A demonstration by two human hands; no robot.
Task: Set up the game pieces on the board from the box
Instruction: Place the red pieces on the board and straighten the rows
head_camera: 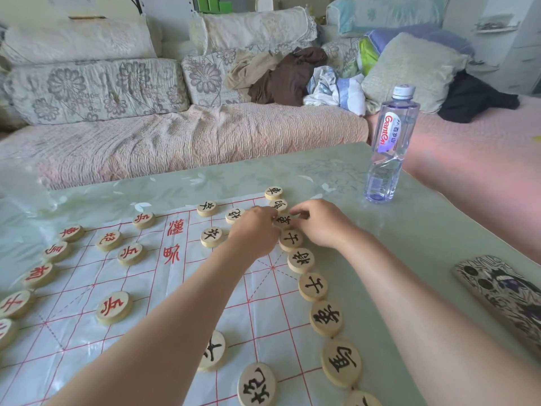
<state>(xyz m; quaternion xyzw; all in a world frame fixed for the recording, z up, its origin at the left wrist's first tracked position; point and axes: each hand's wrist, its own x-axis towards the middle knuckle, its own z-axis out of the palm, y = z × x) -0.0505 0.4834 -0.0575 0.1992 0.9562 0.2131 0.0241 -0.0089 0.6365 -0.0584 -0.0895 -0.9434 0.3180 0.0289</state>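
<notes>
Both forearms stretch up the centre of the frame over the board [175,303], meeting at 1 black-marked piece [283,221] in the right-hand column. The right hand [319,222] pinches its edge between curled thumb and forefinger; the left hand [254,230], knuckles up, touches it with its grip hidden. A water bottle [392,148] stands at upper right
</notes>
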